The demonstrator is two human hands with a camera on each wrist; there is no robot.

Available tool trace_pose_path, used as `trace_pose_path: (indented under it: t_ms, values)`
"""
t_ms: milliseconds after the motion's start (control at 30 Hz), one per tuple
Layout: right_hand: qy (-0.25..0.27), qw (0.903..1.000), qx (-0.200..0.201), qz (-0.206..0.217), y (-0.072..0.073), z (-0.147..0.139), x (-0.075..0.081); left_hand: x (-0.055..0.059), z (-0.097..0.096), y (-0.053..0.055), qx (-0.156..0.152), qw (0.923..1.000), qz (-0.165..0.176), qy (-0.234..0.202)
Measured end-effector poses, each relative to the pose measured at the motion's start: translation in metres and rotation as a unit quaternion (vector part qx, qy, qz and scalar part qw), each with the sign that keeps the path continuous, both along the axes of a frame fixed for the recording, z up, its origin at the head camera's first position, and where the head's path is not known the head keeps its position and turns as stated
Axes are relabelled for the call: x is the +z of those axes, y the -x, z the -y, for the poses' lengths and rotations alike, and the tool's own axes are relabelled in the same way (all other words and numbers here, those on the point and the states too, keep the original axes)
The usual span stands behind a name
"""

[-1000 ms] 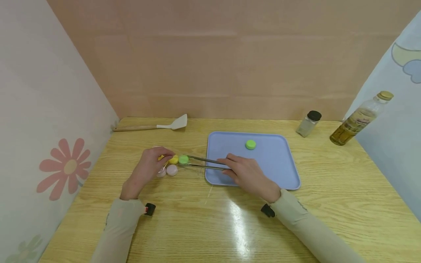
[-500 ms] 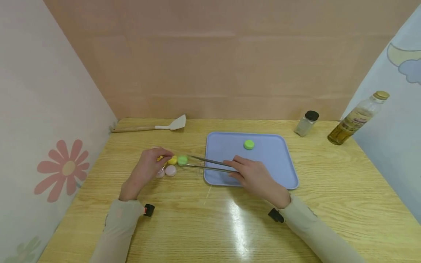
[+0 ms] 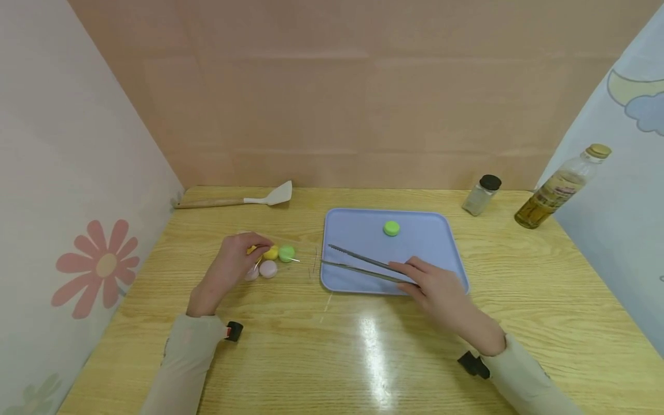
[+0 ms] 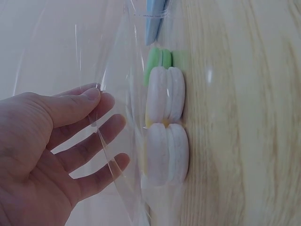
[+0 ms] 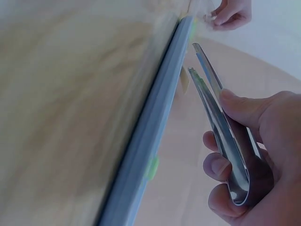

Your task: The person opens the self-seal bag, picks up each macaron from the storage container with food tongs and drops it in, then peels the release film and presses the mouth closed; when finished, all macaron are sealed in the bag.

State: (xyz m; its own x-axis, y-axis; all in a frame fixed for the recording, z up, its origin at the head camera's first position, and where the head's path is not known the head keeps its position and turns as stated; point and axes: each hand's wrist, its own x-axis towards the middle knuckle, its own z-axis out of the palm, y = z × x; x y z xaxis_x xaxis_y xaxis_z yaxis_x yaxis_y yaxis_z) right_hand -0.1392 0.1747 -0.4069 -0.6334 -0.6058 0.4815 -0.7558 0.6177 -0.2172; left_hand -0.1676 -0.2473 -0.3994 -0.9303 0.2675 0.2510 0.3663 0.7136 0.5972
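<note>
My left hand point(image 3: 230, 262) pinches an edge of thin clear plastic packaging point(image 4: 127, 94) between thumb and index finger; the other fingers lie spread behind it in the left wrist view. Beside that hand sit several macarons: a green one point(image 3: 286, 253), yellow ones point(image 3: 271, 252) partly hidden by the fingers, and two pale lilac ones point(image 4: 162, 94). My right hand point(image 3: 441, 300) grips metal tongs point(image 5: 218, 125) near their bent end. The tongs' toothed tips stand apart with nothing between them, over the left part of the blue tray point(image 3: 430, 248).
One green macaron point(image 3: 391, 228) lies on the tray toward its back edge. A spatula point(image 3: 267, 200) with a wooden handle lies at the back left. At the back right stand a black-capped jar point(image 3: 479, 199) and an oil bottle point(image 3: 552, 193).
My right hand has drawn the tongs to the right, off the green macaron beside the left hand and over the tray. The left hand keeps its pinch on the plastic.
</note>
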Motion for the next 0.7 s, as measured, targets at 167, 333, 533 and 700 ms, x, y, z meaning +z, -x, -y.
trace_pose_path:
  t_ms: [167, 333, 533, 700]
  values:
    - [-0.008, 0.9986, -0.049, 0.014, -0.013, -0.026, -0.001, 0.001, -0.001, 0.001, -0.006, 1.0000, -0.007, -0.001]
    - [-0.014, 0.9963, -0.084, 0.015, -0.023, -0.050, -0.002, 0.002, -0.002, 0.001, -0.006, 1.0000, -0.005, 0.000]
    - [-0.017, 0.9934, -0.113, 0.011, -0.028, -0.071, -0.004, 0.001, -0.002, -0.001, 0.000, 1.0000, 0.005, 0.000]
    - [-0.018, 0.9909, -0.132, 0.015, -0.029, -0.084, -0.003, 0.001, -0.003, -0.001, -0.001, 1.0000, 0.005, -0.004]
